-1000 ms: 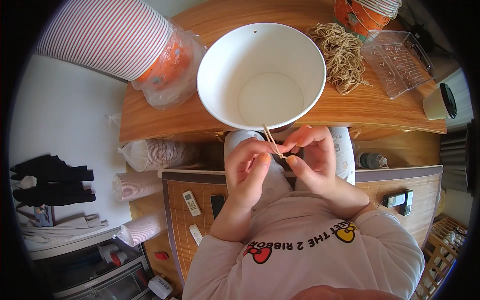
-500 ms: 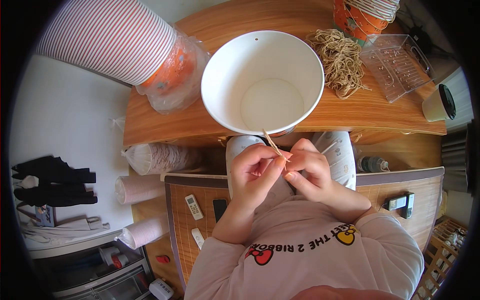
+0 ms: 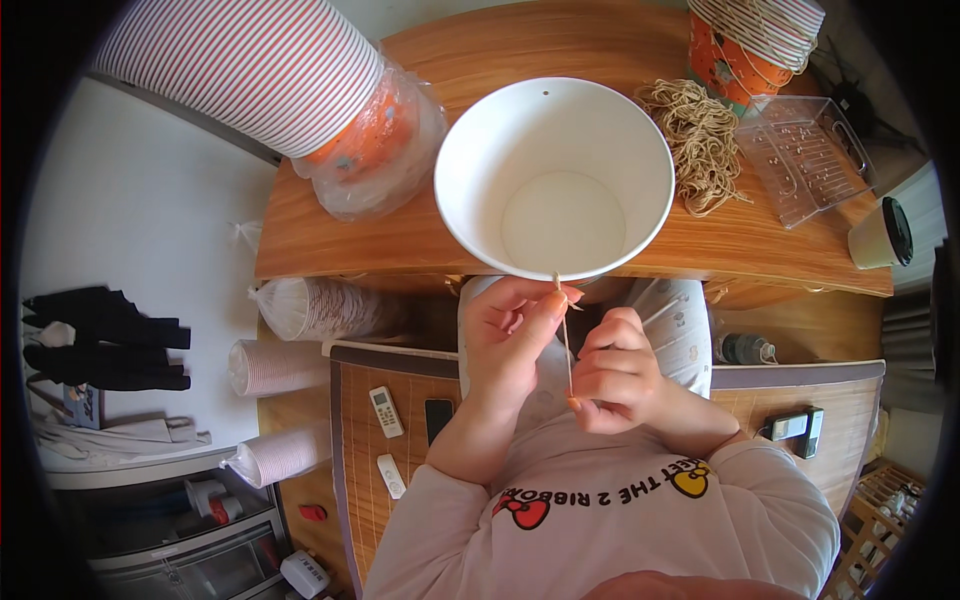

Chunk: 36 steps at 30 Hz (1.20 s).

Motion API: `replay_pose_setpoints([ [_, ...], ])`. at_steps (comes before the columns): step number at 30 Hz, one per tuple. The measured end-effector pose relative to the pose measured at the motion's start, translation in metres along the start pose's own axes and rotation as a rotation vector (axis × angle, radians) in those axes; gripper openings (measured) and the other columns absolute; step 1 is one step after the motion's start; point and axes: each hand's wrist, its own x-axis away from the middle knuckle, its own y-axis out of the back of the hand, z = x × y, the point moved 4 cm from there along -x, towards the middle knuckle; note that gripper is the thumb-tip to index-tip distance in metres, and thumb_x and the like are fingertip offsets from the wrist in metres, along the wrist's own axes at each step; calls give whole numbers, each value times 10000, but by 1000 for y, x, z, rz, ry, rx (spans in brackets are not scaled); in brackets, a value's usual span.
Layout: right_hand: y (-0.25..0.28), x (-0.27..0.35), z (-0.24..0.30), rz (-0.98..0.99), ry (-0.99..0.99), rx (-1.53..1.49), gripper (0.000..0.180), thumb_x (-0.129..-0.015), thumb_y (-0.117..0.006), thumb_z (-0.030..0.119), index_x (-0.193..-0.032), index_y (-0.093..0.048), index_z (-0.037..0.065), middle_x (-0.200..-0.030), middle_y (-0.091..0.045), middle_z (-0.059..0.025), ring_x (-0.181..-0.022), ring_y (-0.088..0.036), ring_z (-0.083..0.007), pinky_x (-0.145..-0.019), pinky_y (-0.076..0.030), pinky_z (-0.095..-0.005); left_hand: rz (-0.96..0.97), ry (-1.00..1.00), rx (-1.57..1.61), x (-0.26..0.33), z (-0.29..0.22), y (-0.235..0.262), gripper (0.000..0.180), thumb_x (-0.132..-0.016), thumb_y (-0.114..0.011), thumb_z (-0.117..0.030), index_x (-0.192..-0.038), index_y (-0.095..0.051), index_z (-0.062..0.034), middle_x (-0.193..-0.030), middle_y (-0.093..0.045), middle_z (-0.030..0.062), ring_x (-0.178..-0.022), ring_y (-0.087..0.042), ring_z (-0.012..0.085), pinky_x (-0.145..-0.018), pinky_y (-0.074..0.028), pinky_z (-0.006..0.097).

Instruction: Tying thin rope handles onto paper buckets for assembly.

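A thin tan cord (image 3: 567, 345) runs down the centre of the frame from the near rim of a white-lined bucket (image 3: 560, 140). The left hand (image 3: 510, 335) pinches it between thumb and finger just below the rim; the right hand (image 3: 615, 375) grips it lower, the stretch between them straight. It looks light, limp and easily slipped, best pinched near its ends; the bucket seems thin-walled, best held by its rim. Right of the bucket lies tangled cord (image 3: 695, 145); stacked buckets (image 3: 250, 75) fill the upper left.
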Motion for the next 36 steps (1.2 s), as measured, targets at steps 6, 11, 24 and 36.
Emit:
replay_pose_setpoints([
  [6, 10, -8, 3, 94, -32, -289, 123, -695, -710, 68, -764, -615, 105, -715, -592, 2, -751, -535, -215, -709, -378, -361, -43, -53, 57, 3, 0, 2, 87, -891, -655, -64, -955, -651, -5, -861, -684, 57, -629, -462, 28, -561, -336, 196],
  [11, 48, -10, 4, 103, -208, -1284, 159, -850, -732, 160, -826, -604, 68, -723, -642, -7, -634, -501, -189, -641, -372, -346, -36, -259, -64, 8, -18, 4, 75, -877, -646, -49, -842, -594, -6, -806, -633, 55, -620, -480, 48, -561, -353, 200],
  [24, 102, -16, -23, -420, -252, -344, 299, -955, -571, 275, -786, -553, 29, -1087, -606, -203, -817, -547, -174, -757, -438, -297, 223, -171, -70, 35, -47, 12, 134, -798, -639, -27, -713, -539, -3, -765, -632, 97, -663, -567, 143, -600, -431, 255],
  [36, 87, -19, -25, -315, -274, -837, 300, -992, -501, 280, -763, -454, 92, -739, -559, -104, -618, -473, -146, -563, -371, -288, 0, 17, 229, 37, -33, 28, 231, -828, -645, -195, -702, -510, -57, -729, -614, 63, -684, -548, 128, -629, -400, 265],
])
